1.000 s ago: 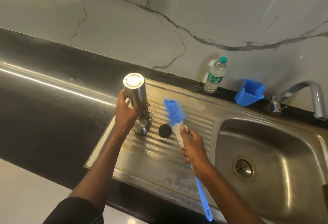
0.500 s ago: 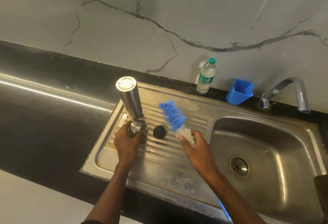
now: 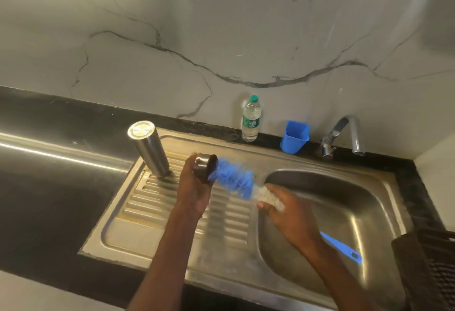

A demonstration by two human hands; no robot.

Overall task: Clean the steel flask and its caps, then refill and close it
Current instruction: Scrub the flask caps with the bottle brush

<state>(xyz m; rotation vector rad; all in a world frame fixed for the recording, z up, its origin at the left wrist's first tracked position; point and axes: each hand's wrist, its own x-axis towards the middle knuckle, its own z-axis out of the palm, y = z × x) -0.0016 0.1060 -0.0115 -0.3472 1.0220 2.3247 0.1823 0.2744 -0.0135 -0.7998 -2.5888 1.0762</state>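
Observation:
The steel flask (image 3: 148, 151) stands upside down at the far left of the ribbed drainboard (image 3: 152, 202). My left hand (image 3: 192, 192) holds a steel cap (image 3: 204, 167) above the drainboard, its dark opening turned to the right. My right hand (image 3: 288, 214) grips the bottle brush just below its bristles. The blue bristles (image 3: 231, 179) press against the cap's opening and are blurred. The brush's blue handle (image 3: 342, 248) sticks out behind my right wrist over the basin. The small black cap is out of sight.
The sink basin (image 3: 344, 202) lies to the right, with the tap (image 3: 344, 130) behind it. A plastic water bottle (image 3: 250, 121) and a blue holder (image 3: 294, 137) stand against the wall. A dark crate (image 3: 428, 268) sits at the right edge. Black counter (image 3: 49, 187) lies to the left.
My left hand let go of the flask, which now stands on the drainboard, and picked up the steel cap. My right hand brought the brush head to the cap's opening.

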